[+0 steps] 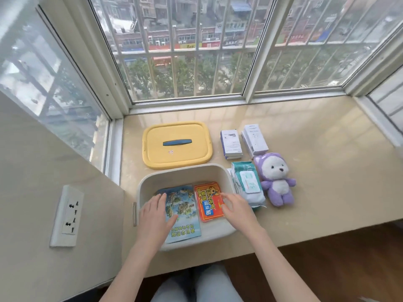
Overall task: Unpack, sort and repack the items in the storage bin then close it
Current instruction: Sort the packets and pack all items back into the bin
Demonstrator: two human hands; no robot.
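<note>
Inside 1 open bin [187,173]: 1 booklet [185,207] under flat left hand [152,212], 1 orange packet [208,201] at right hand [236,207], fingers spread loose, nothing gripped; outside on the sill [327,171]: 1 yellow lid [174,159] behind the bin, 2 boxes [230,141] [255,138], 1 wipes pack [248,186], 1 plush toy [277,177] to the right.

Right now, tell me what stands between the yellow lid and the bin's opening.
Only the hands: left hand on the blue booklet, right hand on the orange pack, both reaching into the bin. The yellow lid lies flat just behind it, nothing between.
</note>
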